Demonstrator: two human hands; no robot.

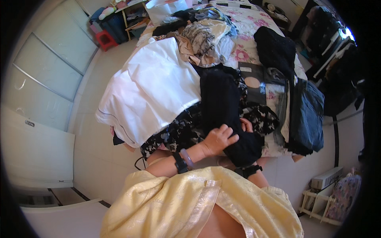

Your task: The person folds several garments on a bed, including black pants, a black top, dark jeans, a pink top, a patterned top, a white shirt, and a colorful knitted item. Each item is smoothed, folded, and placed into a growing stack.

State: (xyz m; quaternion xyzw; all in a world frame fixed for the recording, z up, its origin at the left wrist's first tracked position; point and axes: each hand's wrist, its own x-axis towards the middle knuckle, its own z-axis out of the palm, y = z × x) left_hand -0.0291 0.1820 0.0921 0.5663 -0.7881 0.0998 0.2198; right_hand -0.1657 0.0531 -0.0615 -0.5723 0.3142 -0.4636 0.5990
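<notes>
A black folded garment lies lengthwise in front of me, over a black, grey and white patterned cloth. On its near part, my left hand has its fingers curled against the fabric, thumb pointing right. The near end of the garment drapes over my right hand. Only a few of that hand's bent fingers show at the garment's right edge, and its palm is hidden underneath. Left of the garment spreads a large white sheet-like bag or cover.
A heap of mixed clothes covers the far part of the floral bed. To the right lie a dark flat package, a black fuzzy garment and a dark plastic bag. A red stool stands at the far left, and a clothes rack at the far right.
</notes>
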